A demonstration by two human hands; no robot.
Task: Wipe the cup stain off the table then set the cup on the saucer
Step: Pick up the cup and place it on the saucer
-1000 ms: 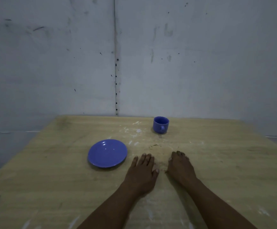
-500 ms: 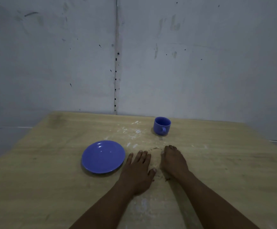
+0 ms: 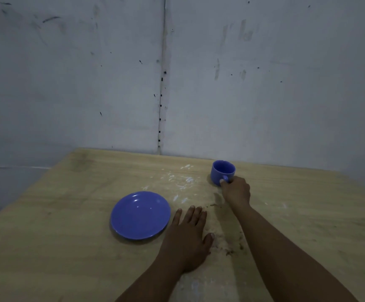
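Observation:
A blue cup [image 3: 222, 171] stands upright on the wooden table [image 3: 68, 247] near the far edge. My right hand [image 3: 236, 189] reaches to it, with the fingers closed around the handle on the cup's near side. An empty blue saucer [image 3: 140, 215] lies to the left, nearer to me. Beside the saucer's right rim, my left hand [image 3: 188, 238] rests flat on the table with its fingers spread. Between the two hands lies a faint smeared patch with dark crumbs [image 3: 227, 247]. No cloth is in view.
White powdery smears [image 3: 179, 179] mark the table between saucer and cup. A scuffed grey wall [image 3: 177, 83] rises right behind the table's far edge. The table's left edge runs diagonally at the left.
My right hand has left the smeared patch, moved forward to the cup and closed on its handle. My left hand has stayed flat beside the saucer.

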